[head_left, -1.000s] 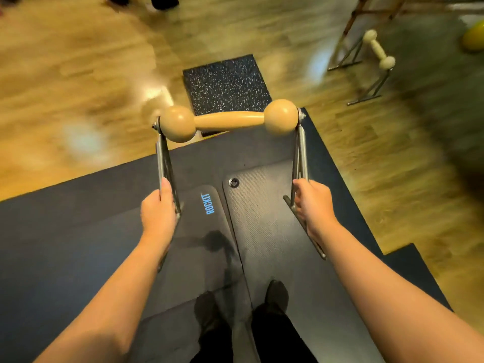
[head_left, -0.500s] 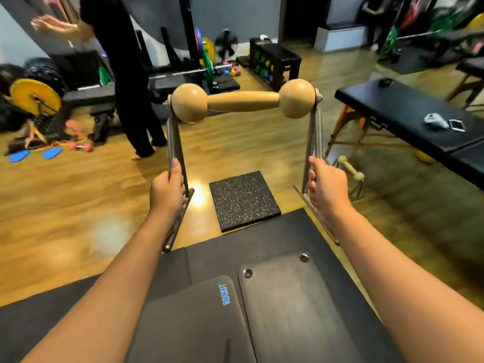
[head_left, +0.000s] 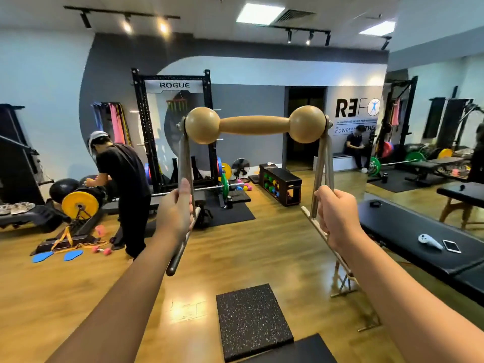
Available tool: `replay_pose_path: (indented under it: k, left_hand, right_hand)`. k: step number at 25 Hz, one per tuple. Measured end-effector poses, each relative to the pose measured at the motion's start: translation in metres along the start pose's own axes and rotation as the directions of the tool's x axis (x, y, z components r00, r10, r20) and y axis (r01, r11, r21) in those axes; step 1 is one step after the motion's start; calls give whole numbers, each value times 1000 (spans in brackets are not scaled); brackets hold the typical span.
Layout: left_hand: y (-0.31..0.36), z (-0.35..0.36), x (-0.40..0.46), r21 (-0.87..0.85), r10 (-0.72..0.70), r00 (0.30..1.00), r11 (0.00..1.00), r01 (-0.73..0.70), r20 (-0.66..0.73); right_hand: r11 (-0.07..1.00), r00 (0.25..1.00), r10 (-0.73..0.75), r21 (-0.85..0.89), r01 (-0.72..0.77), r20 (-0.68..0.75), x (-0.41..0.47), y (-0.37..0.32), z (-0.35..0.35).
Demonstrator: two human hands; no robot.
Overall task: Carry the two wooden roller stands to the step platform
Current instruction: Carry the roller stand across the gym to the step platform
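Hands grip one wooden roller stand (head_left: 255, 124) and hold it raised in the air, clear of the floor. Left hand (head_left: 175, 211) is closed around the left metal upright (head_left: 185, 158); right hand (head_left: 332, 215) is closed around the right metal upright (head_left: 324, 163). The dumbbell-shaped wooden roller spans the two uprights above both hands. Below the stand, a speckled rubber tile (head_left: 250, 320) lies on the wood floor (head_left: 65, 297). Metal legs of a second stand (head_left: 344, 284) show on the floor just right of the tile, its roller hidden behind the right forearm. A black padded surface (head_left: 398, 231) stands right of the held stand, carrying a controller (head_left: 429, 241) and a phone (head_left: 451, 245).
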State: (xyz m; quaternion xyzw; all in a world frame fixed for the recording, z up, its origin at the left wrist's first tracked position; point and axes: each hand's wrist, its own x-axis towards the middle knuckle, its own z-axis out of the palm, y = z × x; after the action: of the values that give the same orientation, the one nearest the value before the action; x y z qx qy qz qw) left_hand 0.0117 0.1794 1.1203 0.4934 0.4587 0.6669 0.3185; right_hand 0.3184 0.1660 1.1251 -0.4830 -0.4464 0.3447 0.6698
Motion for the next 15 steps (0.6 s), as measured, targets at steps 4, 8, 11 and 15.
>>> replay_pose_path:
  k: [4,8,11,15]
  left_hand:
    - [46,6,3,21,81,997,997,-81,1]
    - [85,29,6,-3,130,990,991,-130,-59]
    - [106,42,6,58,166,982,985,-161,-86]
    - [123,58,13,126,193,972,976,-177,-134]
  right_hand:
    - [995,996,-83,57,81,36,15,-44,-6]
    - [986,989,-112,132,99,92,38,-79,-17]
    - [980,982,-136,166,114,134,52,-96,-25]
    - [973,975,-134,209,96,175,73,-114,-26]
